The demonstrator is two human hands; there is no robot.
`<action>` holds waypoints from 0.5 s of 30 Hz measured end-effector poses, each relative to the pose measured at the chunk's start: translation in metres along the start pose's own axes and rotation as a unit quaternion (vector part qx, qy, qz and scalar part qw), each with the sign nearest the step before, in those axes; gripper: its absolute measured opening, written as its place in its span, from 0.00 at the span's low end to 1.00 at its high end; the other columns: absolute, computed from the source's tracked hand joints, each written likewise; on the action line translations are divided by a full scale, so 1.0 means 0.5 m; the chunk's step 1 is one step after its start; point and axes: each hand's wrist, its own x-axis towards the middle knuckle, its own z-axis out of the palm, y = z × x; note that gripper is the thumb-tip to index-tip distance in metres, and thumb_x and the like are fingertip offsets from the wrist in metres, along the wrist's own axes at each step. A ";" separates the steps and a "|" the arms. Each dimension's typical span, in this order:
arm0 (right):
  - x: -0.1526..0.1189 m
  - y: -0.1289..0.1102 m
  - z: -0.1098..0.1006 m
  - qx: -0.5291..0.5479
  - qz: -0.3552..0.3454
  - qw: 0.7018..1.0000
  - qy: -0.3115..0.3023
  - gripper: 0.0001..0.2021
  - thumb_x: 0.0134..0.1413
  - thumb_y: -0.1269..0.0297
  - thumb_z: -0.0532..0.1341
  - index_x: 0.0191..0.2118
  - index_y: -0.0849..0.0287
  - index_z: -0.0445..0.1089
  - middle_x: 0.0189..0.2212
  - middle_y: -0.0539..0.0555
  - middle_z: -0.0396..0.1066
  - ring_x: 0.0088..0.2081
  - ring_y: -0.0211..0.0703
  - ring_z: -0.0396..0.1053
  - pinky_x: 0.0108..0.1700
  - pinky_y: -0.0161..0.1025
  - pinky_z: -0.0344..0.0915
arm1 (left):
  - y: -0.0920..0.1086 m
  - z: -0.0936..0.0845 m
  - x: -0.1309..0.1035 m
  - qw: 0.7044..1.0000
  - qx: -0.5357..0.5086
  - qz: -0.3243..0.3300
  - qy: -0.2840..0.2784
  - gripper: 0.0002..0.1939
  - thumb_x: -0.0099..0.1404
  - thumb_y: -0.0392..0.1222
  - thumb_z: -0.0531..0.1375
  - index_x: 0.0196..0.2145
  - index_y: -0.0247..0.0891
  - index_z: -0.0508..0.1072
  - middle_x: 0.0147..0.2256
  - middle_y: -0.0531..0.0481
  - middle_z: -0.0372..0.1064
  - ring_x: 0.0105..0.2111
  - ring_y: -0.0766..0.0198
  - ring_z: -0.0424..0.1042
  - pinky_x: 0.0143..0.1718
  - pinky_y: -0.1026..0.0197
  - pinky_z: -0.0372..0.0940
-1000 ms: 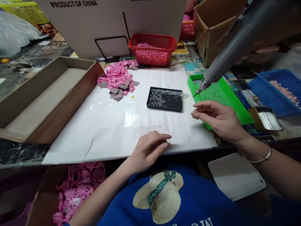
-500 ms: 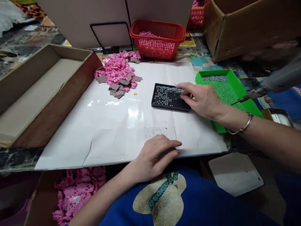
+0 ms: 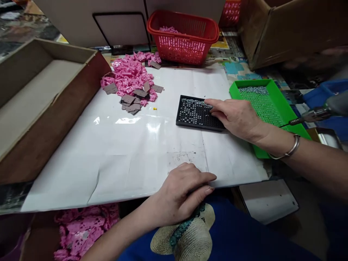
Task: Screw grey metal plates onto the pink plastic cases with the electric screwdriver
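Note:
A black perforated tray (image 3: 199, 127) lies on the white sheet, with small silvery screws (image 3: 194, 102) banked along its far side and seated in many of its holes. My right hand (image 3: 237, 116) reaches over the tray's right end. Its index finger and thumb are drawn close together at the screws, and whatever is between them is hidden. Nearer the front edge rests my left hand (image 3: 185, 192), palm down and holding nothing, its index finger and thumb stretched out and apart.
Pink plastic pieces (image 3: 130, 74) and grey flat pieces (image 3: 133, 101) are heaped at the back left. A red basket (image 3: 185, 50) stands behind. Right of the tray sits a green tray (image 3: 293, 125) of screws, with a power driver (image 3: 312, 115) over it. An open box (image 3: 62, 98) flanks the left.
The whole view has shifted slightly. My right index finger and thumb stay at the screws, now closer together. My left hand keeps its place at the table's front edge.

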 end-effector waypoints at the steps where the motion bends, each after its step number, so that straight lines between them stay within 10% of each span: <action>1: -0.002 0.001 -0.001 0.007 0.008 1.000 0.004 0.20 0.65 0.68 0.56 0.61 0.56 0.69 0.38 0.55 0.79 0.38 0.46 0.74 0.42 0.42 0.69 | 0.000 0.000 0.000 1.000 -0.001 0.000 0.001 0.11 0.73 0.34 0.57 0.52 0.37 0.70 0.33 0.49 0.74 0.34 0.65 0.69 0.38 0.60 0.65; 15: -0.006 0.000 -0.005 0.012 -0.032 0.999 -0.037 0.14 0.66 0.68 0.54 0.41 0.56 0.78 0.39 0.58 0.77 0.42 0.52 0.72 0.47 0.49 0.69 | 0.002 -0.001 0.000 1.000 0.002 -0.002 -0.003 0.11 0.72 0.34 0.57 0.52 0.36 0.70 0.33 0.48 0.74 0.33 0.64 0.70 0.37 0.59 0.65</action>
